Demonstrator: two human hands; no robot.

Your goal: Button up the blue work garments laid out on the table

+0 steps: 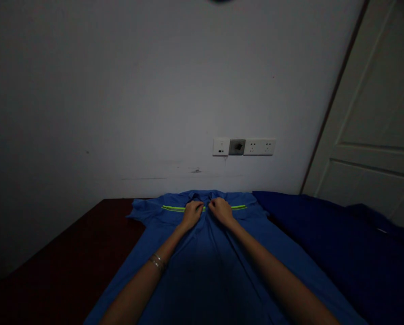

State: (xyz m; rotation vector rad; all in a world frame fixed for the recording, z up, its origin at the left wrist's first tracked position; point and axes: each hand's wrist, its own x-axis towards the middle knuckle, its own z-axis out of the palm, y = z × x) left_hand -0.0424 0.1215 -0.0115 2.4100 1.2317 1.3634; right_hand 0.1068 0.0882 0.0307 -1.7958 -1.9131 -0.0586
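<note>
A blue short-sleeved shirt [202, 266] with a yellow-green stripe across its chest lies spread out, its collar toward the wall. My left hand [192, 214] is closed in a pinch on the shirt's front, just left of the middle opening. Facing it across a narrow gap, my right hand [220, 210] pinches the cloth on the other side, below the collar. Folds run down from both hands. Whether a button lies between the fingers is too small and dark to make out. Two thin bracelets circle my left wrist.
A dark red surface [96, 243] lies under the shirt and shows on the left. Darker blue cloth [317, 234] is spread to the right. Behind stands a pale wall [147, 90] with sockets and a switch [259, 147]. A white panelled door [374, 135] is at the right.
</note>
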